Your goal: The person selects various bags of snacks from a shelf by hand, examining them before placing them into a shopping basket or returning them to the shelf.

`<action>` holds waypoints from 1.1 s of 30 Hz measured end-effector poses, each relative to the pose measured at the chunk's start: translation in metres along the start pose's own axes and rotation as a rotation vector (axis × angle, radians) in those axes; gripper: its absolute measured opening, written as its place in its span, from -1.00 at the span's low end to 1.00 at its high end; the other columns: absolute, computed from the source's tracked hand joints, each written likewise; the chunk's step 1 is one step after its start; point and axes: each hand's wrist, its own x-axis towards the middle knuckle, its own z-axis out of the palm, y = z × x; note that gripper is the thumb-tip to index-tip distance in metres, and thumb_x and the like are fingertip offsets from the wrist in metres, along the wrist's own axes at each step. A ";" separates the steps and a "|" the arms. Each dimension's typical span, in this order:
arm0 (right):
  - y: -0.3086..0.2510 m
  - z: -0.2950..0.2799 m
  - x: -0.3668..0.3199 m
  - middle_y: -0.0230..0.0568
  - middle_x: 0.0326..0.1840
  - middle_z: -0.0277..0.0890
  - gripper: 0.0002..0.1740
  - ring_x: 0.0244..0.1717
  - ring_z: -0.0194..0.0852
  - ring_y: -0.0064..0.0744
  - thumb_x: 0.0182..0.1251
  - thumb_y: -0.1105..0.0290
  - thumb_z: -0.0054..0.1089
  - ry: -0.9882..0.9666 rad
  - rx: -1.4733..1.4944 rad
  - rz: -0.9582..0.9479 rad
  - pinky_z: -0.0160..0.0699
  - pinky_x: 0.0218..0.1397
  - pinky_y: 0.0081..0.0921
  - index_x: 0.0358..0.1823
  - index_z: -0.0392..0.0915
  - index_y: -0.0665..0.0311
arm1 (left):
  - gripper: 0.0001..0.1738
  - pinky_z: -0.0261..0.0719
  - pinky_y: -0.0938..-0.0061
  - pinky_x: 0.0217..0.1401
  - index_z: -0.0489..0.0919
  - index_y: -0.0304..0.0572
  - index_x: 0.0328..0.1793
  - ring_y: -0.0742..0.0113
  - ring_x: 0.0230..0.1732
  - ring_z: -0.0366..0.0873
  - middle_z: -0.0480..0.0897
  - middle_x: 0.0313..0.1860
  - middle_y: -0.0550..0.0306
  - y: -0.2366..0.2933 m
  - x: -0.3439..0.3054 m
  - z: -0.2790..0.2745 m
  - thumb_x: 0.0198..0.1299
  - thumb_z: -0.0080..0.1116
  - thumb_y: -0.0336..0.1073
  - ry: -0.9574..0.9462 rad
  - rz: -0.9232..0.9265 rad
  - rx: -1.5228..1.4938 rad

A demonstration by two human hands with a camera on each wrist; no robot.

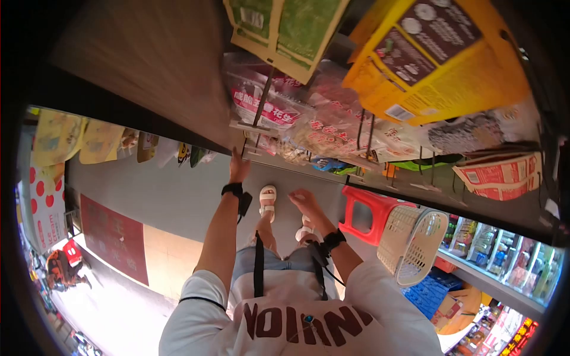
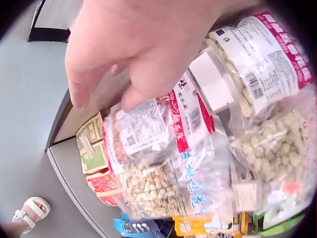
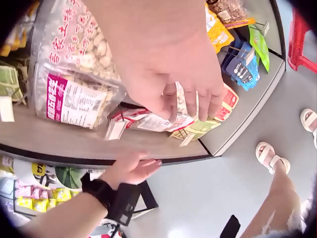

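Observation:
My left hand is at the edge of the shelf rack, its fingers loose and holding nothing. In the left wrist view it hangs over a clear bag of peanuts and a bag with a white label, fingertips overlapping the latter. My right hand hangs in front of the rack, over the floor, with fingers loosely bent. Seen from the right wrist, that hand covers part of the hanging packets, among them a red packet. A bag with a magenta band hangs beside it.
A large yellow bag and green packets hang on hooks above. A red stool and a cream basket stand at the right. The shelf edge curves past the grey floor.

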 end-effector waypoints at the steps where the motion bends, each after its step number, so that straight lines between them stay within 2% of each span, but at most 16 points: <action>1: 0.012 -0.005 -0.009 -0.12 -0.48 0.46 -0.76 -0.46 0.44 -0.25 0.02 0.26 0.09 0.015 0.012 -0.010 0.35 -0.42 -0.47 -0.43 0.43 0.32 | -0.32 0.33 0.16 -0.03 0.14 -0.25 0.17 -0.19 -0.03 0.33 0.38 -0.05 -0.33 0.002 -0.013 -0.004 -0.12 0.06 -0.21 -0.113 -0.009 0.057; 3: 0.038 -0.022 -0.027 -0.34 -0.44 0.46 -0.74 -0.39 0.38 -0.63 0.04 0.23 0.13 -0.014 0.148 0.150 0.36 -0.43 -0.65 -0.31 0.46 0.25 | -0.52 0.41 0.19 -0.16 0.37 -0.20 -0.02 -0.14 -0.13 0.42 0.46 -0.19 -0.27 -0.015 -0.033 0.001 -0.15 0.06 -0.26 -0.344 0.098 0.183; 4: 0.053 -0.037 -0.033 -0.34 -0.44 0.46 -0.74 -0.39 0.38 -0.63 0.04 0.23 0.13 0.011 0.169 0.141 0.36 -0.43 -0.65 -0.31 0.46 0.25 | -0.59 0.42 0.19 -0.23 0.43 -0.23 -0.13 -0.08 -0.22 0.45 0.50 -0.22 -0.18 -0.043 -0.041 0.015 -0.17 0.08 -0.23 -0.415 0.024 -0.022; 6: 0.081 -0.068 -0.056 -0.38 -0.35 0.45 -0.74 -0.35 0.40 -0.60 0.05 0.25 0.11 0.199 -0.397 -0.955 0.38 -0.38 -0.64 -0.27 0.46 0.25 | -0.61 0.45 0.41 -0.42 0.46 -0.25 -0.16 0.26 -0.51 0.49 0.55 -0.47 -0.01 -0.021 -0.085 0.000 -0.15 0.13 -0.22 -0.606 -0.210 -0.326; 7: 0.088 -0.077 -0.080 -0.38 -0.35 0.45 -0.74 -0.35 0.40 -0.60 0.05 0.25 0.11 0.257 -0.398 -0.927 0.38 -0.38 -0.64 -0.27 0.46 0.25 | -0.64 0.41 0.49 -0.47 0.45 -0.21 -0.15 0.35 -0.50 0.46 0.52 -0.47 0.08 -0.030 -0.112 -0.005 -0.08 0.10 -0.20 -0.660 -0.163 -0.210; 8: 0.087 -0.097 -0.087 -0.34 -0.39 0.45 -0.73 -0.39 0.40 -0.58 0.07 0.24 0.05 0.217 -0.054 -0.376 0.38 -0.41 -0.64 -0.26 0.48 0.25 | -0.67 0.38 0.57 -0.52 0.45 -0.18 -0.15 0.45 -0.50 0.44 0.50 -0.48 0.17 -0.022 -0.111 -0.001 -0.01 0.08 -0.17 -0.707 -0.072 -0.100; 9: 0.093 -0.106 -0.116 -0.29 -0.44 0.45 -0.71 -0.42 0.39 -0.55 0.08 0.22 -0.01 0.155 0.340 0.188 0.38 -0.44 -0.63 -0.26 0.50 0.24 | -0.63 0.39 0.59 -0.48 0.43 -0.21 -0.11 0.42 -0.46 0.46 0.52 -0.42 0.12 -0.002 -0.125 -0.002 0.00 0.06 -0.16 -0.703 -0.110 0.092; 13: 0.114 -0.171 -0.193 -0.29 -0.25 0.44 -0.70 -0.28 0.43 -0.47 0.09 0.29 0.04 0.371 0.468 0.337 0.40 -0.27 -0.57 -0.18 0.43 0.29 | -0.63 0.41 0.52 -0.47 0.43 -0.17 -0.08 0.37 -0.42 0.49 0.53 -0.39 0.13 0.024 -0.164 0.011 0.00 0.06 -0.16 -0.786 -0.301 0.101; 18: 0.172 -0.253 -0.282 -0.23 -0.28 0.43 -0.69 -0.30 0.43 -0.46 0.07 0.34 0.04 0.826 0.528 0.378 0.41 -0.28 -0.60 -0.15 0.41 0.33 | -0.65 0.41 0.49 -0.47 0.43 -0.16 -0.08 0.35 -0.41 0.50 0.53 -0.36 0.15 0.053 -0.182 0.062 0.01 0.02 -0.19 -0.775 -0.150 0.289; 21: 0.260 -0.299 -0.318 -0.15 -0.30 0.41 -0.66 -0.30 0.42 -0.42 0.02 0.38 0.08 1.185 0.549 0.385 0.43 -0.27 -0.58 -0.15 0.38 0.36 | -0.66 0.41 0.51 -0.46 0.42 -0.15 -0.07 0.33 -0.41 0.50 0.52 -0.35 0.15 0.086 -0.202 0.097 0.01 -0.01 -0.23 -0.766 -0.095 0.371; 22: 0.272 -0.315 -0.327 -0.15 -0.30 0.41 -0.66 -0.30 0.42 -0.42 0.02 0.38 0.08 1.197 0.573 0.388 0.43 -0.27 -0.58 -0.15 0.38 0.36 | -0.66 0.41 0.51 -0.46 0.41 -0.15 -0.06 0.33 -0.41 0.50 0.51 -0.35 0.15 0.098 -0.211 0.111 0.01 -0.01 -0.24 -0.798 -0.115 0.338; 24: 0.296 -0.345 -0.342 0.03 -0.16 0.32 -0.52 -0.21 0.37 -0.26 -0.01 0.36 0.13 1.271 1.040 0.437 0.46 -0.24 -0.46 -0.04 0.27 0.38 | -0.65 0.42 0.52 -0.44 0.39 -0.15 -0.03 0.33 -0.40 0.50 0.50 -0.35 0.13 0.122 -0.234 0.140 0.02 -0.02 -0.26 -0.838 -0.139 0.304; 25: 0.302 -0.357 -0.344 0.03 -0.16 0.32 -0.52 -0.21 0.37 -0.26 -0.01 0.36 0.13 1.270 1.056 0.449 0.46 -0.24 -0.46 -0.04 0.27 0.38 | -0.65 0.42 0.52 -0.44 0.39 -0.15 -0.03 0.33 -0.40 0.50 0.50 -0.35 0.13 0.128 -0.243 0.154 0.02 -0.02 -0.26 -0.838 -0.143 0.323; 28: 0.330 -0.378 -0.335 0.28 0.08 -0.03 -0.31 0.00 0.15 0.08 -0.05 0.32 0.19 1.251 1.418 0.637 0.42 -0.16 -0.15 0.10 0.06 0.35 | -0.65 0.44 0.51 -0.42 0.39 -0.16 -0.03 0.32 -0.39 0.51 0.51 -0.32 0.09 0.138 -0.269 0.184 0.02 -0.03 -0.26 -0.907 -0.079 0.383; 30: 0.341 -0.386 -0.316 0.23 0.09 0.01 -0.27 0.01 0.16 0.10 -0.08 0.28 0.22 1.240 1.511 0.621 0.38 -0.10 -0.15 0.11 0.06 0.35 | -0.64 0.45 0.51 -0.42 0.44 -0.30 -0.10 0.30 -0.44 0.52 0.55 -0.38 0.02 0.141 -0.286 0.192 0.02 -0.01 -0.22 -0.905 0.026 0.494; 33: 0.361 -0.388 -0.292 0.15 0.09 0.09 -0.19 0.01 0.16 0.15 -0.13 0.21 0.27 1.236 1.681 0.582 0.30 0.01 -0.15 0.14 0.07 0.35 | -0.61 0.43 0.52 -0.45 0.41 -0.25 -0.04 0.33 -0.41 0.51 0.55 -0.40 0.01 0.162 -0.308 0.189 0.03 0.00 -0.20 -0.928 -0.139 0.554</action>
